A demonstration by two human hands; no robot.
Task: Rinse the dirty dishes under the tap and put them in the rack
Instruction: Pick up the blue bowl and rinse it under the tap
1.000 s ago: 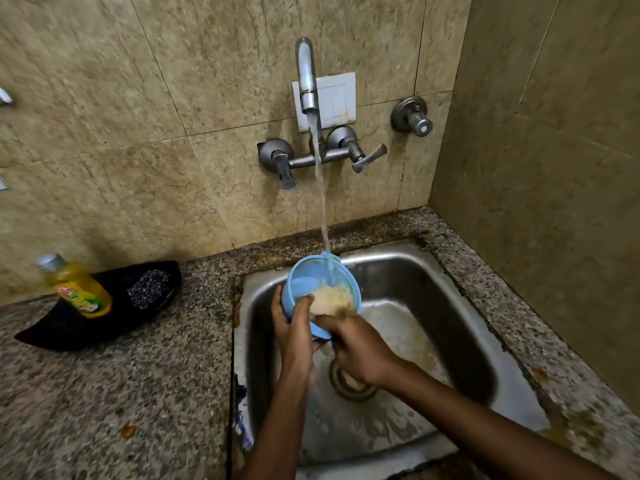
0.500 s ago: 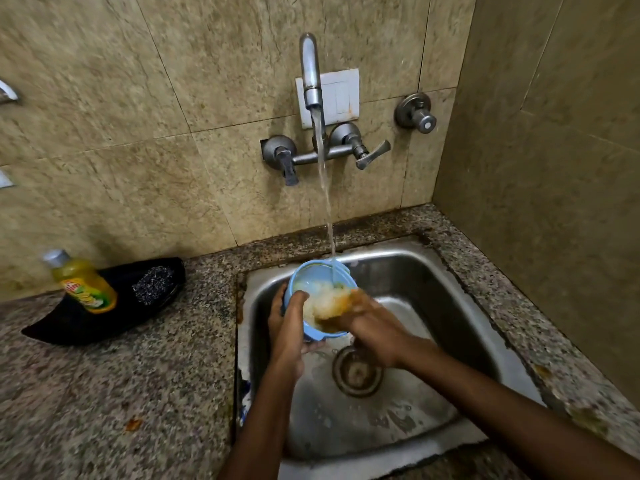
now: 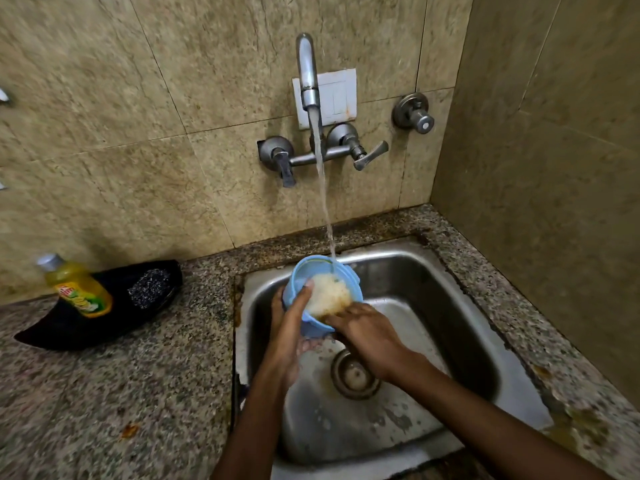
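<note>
Blue bowl tilted — mouth toward camera, left hand gripping rim, right hand rubbing inside

Tap, upper centre: bright chromed metal spout, glossy; its two lever valves and the separate round valve to the right are duller grey metal. Switch plate behind the spout: white plastic, smooth, rust-stained at the edges. Wall tiles: beige stone-look, mottled, faint sheen. Counter, lower left: speckled granite, polished but grimy, brown staining along the sink edge. Sink, centre right: stainless steel, brushed, wet, blotched with residue. Bowl: pale blue plastic, smooth, filled with frothy off-white foam. Bottle, left: clear yellow plastic, glossy label, grey cap. Tray under it: black, matt. Scrubber: dark, coarse, glinting mesh.
</note>
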